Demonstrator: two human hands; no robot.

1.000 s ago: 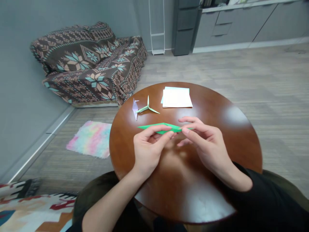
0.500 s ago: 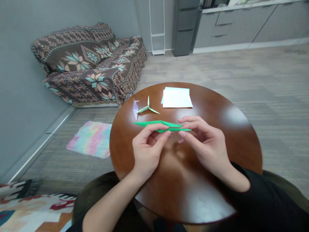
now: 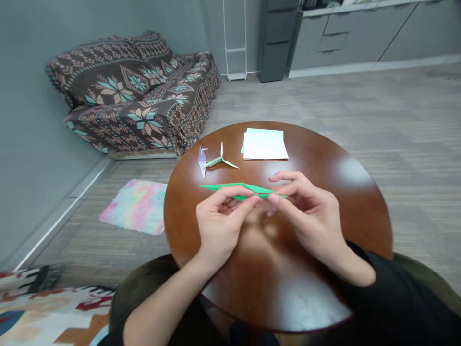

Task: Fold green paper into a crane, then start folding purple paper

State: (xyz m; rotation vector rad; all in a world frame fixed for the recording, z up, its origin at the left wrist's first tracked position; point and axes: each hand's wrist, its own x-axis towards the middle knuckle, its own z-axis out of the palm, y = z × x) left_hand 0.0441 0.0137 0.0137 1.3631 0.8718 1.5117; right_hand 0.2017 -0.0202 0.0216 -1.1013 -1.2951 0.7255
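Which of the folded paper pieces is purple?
The leftmost one on the table, the small folded piece; the other two are green.

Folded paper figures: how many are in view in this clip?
3: a bright green figure held between the left hand and right hand; a pale green figure on the table; a purple figure just left of it.

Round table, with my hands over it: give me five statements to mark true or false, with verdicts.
1. The left hand and right hand both touch the green paper. True.
2. The purple paper lies on the rug. False: the purple paper is on the table.
3. The white sheet overlaps the light blue sheet. True.
4. The rug is plain black. False: the rug is pastel, multicoloured.
5. The sofa has a patterned cover. True.
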